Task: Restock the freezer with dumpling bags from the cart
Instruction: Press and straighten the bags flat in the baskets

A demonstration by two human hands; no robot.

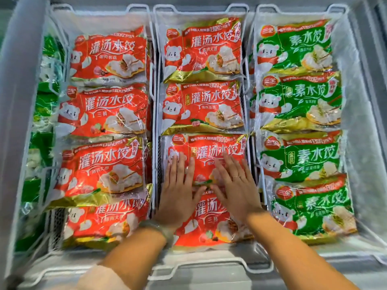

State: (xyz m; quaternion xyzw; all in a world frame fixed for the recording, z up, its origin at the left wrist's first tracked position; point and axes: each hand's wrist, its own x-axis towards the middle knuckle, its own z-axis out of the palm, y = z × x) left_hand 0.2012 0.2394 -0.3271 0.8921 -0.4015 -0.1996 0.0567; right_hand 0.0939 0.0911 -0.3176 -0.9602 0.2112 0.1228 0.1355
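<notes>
The open freezer [16, 122] holds white wire baskets packed with dumpling bags. In the middle basket [156, 114] a red dumpling bag [209, 147] lies third from the back. My left hand [178, 191] and my right hand [234, 185] both lie flat on it with straight fingers, pressing it down. A ring sits on my right hand and a pale bangle on my left wrist. Another red bag [211, 222] lies below, partly under my hands.
The left basket [48, 84] carries several red bags, the right basket [254, 84] several green bags. More green bags [41, 109] sit at the far left. The freezer's front rim [209, 277] runs under my forearms. The cart is out of view.
</notes>
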